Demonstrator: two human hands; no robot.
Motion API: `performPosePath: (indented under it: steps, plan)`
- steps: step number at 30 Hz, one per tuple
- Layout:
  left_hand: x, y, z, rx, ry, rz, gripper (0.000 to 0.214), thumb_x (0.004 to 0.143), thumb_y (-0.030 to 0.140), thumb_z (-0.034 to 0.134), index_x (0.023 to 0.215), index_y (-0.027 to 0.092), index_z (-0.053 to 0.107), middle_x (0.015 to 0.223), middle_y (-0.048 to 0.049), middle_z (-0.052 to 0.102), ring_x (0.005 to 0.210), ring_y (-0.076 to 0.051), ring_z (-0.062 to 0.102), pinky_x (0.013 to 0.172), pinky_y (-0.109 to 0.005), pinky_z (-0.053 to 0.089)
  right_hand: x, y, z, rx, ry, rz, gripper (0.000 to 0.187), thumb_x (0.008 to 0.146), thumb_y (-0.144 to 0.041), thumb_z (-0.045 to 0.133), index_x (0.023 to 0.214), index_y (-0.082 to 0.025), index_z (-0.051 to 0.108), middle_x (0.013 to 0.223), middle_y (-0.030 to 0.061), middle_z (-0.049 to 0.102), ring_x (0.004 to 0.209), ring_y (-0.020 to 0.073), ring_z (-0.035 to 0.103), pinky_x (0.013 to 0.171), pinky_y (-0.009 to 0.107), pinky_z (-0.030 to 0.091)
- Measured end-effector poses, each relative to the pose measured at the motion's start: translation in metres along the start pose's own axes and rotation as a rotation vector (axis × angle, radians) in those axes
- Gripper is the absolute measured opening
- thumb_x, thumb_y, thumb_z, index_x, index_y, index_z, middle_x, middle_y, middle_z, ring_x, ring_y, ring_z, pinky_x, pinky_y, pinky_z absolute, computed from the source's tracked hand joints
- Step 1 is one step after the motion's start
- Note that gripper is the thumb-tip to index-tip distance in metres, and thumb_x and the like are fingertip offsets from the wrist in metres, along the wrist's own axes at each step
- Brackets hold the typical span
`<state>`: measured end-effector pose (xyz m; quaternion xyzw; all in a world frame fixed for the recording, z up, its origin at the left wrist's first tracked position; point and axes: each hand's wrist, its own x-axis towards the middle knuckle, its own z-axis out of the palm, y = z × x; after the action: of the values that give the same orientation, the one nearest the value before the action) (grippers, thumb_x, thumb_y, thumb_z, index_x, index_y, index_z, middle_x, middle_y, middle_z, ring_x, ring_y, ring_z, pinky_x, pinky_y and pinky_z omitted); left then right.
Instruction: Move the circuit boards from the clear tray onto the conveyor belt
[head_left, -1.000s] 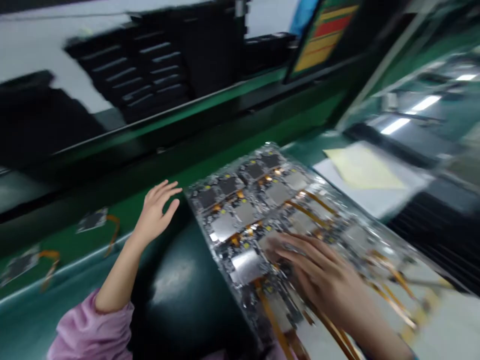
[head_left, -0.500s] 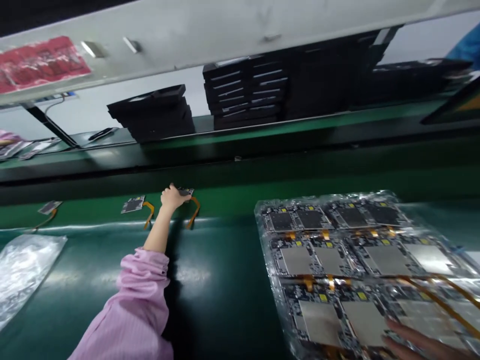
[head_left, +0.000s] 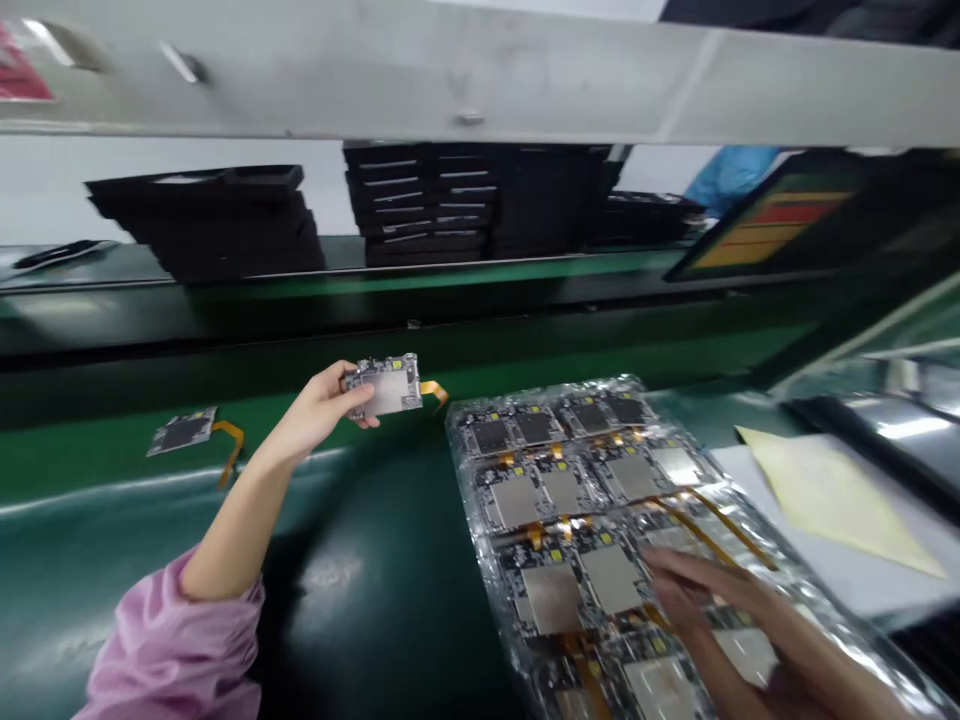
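My left hand (head_left: 319, 408) is raised over the green conveyor belt (head_left: 112, 460), closed on a small circuit board (head_left: 386, 385) with an orange flex cable trailing to its right. My right hand (head_left: 720, 605) lies flat with fingers spread on a clear plastic tray (head_left: 600, 520) packed with several similar circuit boards, near the tray's front end. Another loose circuit board (head_left: 184, 432) with an orange cable rests on the belt to the left of my left hand.
Stacks of black trays (head_left: 202, 225) stand on a shelf behind the belt. A white sheet with a yellow paper (head_left: 832, 490) lies right of the tray. A tilted screen (head_left: 780, 215) with coloured bars stands at the back right.
My left hand has lifted the circuit board off the belt and brought it right, toward the tray. My right hand has slid up onto the tray's boards. The view has swung right.
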<state>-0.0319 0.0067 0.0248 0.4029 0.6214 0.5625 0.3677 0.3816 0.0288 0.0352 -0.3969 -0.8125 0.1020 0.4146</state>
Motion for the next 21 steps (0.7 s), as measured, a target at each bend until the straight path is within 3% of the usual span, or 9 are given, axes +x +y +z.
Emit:
performPosePath:
  steps: [4, 9, 17, 21]
  plan:
    - [-0.051, 0.017, 0.057, -0.177, -0.221, -0.029, 0.038, 0.084, 0.045, 0.074, 0.094, 0.020, 0.047, 0.086, -0.0030, 0.072, 0.075, -0.025, 0.076, 0.061, -0.033, 0.063, 0.005, -0.030, 0.005, 0.083, 0.055, 0.049, 0.020, 0.094, -0.035, 0.071, 0.114, -0.034, 0.073, 0.104, 0.0009, 0.074, 0.089, 0.0276, 0.072, 0.076, 0.041, 0.063]
    - [-0.094, 0.013, 0.098, -0.240, -0.420, -0.117, 0.033, 0.089, 0.045, 0.070, 0.091, 0.022, 0.046, 0.087, -0.0021, 0.073, 0.080, -0.024, 0.076, 0.067, -0.035, 0.066, 0.006, -0.046, 0.014, 0.179, 0.087, 0.087, 0.018, 0.093, -0.026, 0.073, 0.110, -0.028, 0.075, 0.104, 0.0026, 0.074, 0.087, 0.0238, 0.071, 0.077, 0.038, 0.062]
    - [-0.114, 0.005, 0.117, -0.212, -0.453, -0.141, 0.030, 0.088, 0.048, 0.069, 0.090, 0.024, 0.050, 0.096, -0.0034, 0.075, 0.086, -0.026, 0.076, 0.074, -0.039, 0.068, -0.002, -0.051, 0.025, 0.322, 0.051, 0.131, 0.005, 0.093, -0.026, 0.074, 0.096, -0.026, 0.078, 0.097, 0.0037, 0.075, 0.086, 0.0236, 0.071, 0.078, 0.037, 0.062]
    - [-0.118, -0.001, 0.116, -0.180, -0.499, -0.126, 0.026, 0.090, 0.047, 0.067, 0.091, 0.025, 0.053, 0.092, -0.0037, 0.075, 0.083, -0.025, 0.076, 0.074, -0.039, 0.067, 0.002, -0.047, 0.021, 0.353, -0.066, 0.142, 0.014, 0.098, -0.029, 0.066, 0.088, -0.023, 0.075, 0.087, 0.0037, 0.073, 0.078, 0.0212, 0.069, 0.074, 0.034, 0.059]
